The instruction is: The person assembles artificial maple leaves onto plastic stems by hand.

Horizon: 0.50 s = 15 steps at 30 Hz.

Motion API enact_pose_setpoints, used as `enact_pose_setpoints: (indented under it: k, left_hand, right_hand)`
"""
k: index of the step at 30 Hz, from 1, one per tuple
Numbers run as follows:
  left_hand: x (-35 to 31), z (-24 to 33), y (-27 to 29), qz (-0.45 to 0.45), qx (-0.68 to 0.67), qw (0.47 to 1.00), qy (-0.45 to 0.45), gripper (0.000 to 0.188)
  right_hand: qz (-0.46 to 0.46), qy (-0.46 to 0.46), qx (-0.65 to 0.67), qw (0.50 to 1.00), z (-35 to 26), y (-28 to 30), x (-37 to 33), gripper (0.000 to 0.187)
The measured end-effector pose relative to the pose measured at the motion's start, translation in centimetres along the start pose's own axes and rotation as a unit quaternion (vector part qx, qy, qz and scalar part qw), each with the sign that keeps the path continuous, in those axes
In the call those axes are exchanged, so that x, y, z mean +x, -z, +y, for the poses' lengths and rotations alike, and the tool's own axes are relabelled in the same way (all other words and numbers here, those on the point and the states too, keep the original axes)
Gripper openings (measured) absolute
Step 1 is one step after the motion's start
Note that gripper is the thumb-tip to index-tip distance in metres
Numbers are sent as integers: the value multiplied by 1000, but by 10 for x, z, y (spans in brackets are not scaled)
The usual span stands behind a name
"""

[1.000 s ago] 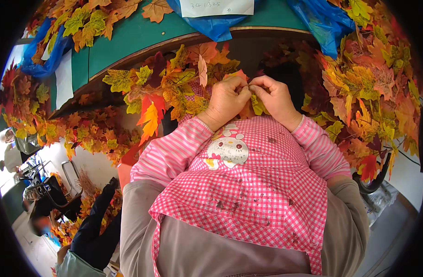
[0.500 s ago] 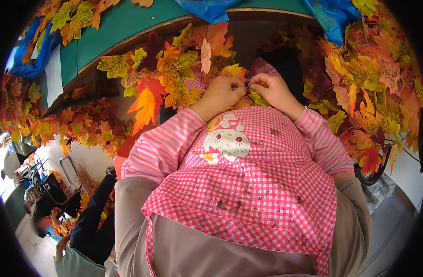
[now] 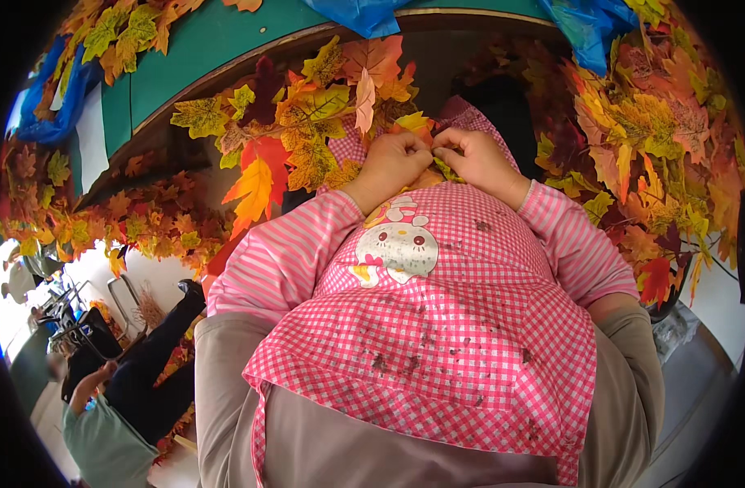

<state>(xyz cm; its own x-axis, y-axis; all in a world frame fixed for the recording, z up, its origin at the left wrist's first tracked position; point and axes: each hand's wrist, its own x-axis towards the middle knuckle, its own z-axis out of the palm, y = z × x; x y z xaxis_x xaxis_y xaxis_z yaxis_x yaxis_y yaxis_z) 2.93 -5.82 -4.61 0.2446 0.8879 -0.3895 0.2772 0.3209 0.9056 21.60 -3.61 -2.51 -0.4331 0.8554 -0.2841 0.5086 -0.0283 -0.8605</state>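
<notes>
My left hand point(image 3: 389, 165) and my right hand point(image 3: 480, 165) meet above my lap, fingertips pinched and almost touching. Between them runs a garland of artificial autumn leaves point(image 3: 307, 122), its exact pinched part hidden by my fingers. An orange-red leaf point(image 3: 415, 124) pokes up just beyond the fingertips, and a yellow-green leaf point(image 3: 447, 170) shows beneath my right hand. To the left of my left hand the garland spreads in yellow, orange and dark red maple leaves, a bright orange leaf point(image 3: 254, 193) hanging lowest. A pink checked apron point(image 3: 462, 325) covers my front.
A green table point(image 3: 193, 53) curves across the far side, with blue plastic bags point(image 3: 360, 16) at its edge. Leaf garlands hang thickly at the right point(image 3: 657, 130) and left point(image 3: 128, 207). Another person in a green top point(image 3: 104, 439) is at the lower left.
My right hand has shifted slightly left, its fingertips now closer to my left hand. The person at the lower left has moved and raised a hand. The view has tilted slightly.
</notes>
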Motion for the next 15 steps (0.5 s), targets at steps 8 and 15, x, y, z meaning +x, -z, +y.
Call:
enact_pose_setpoints:
  k: [8,15]
  left_hand:
    - [1,-6,1,-16,3,1000,17,14]
    - [7,-6,0,-27,-85,993,-74,16]
  right_hand:
    - [-38,-13,-20,999,-1,-2,0,16]
    - [-186,39,-161,969,-28,61,19,41]
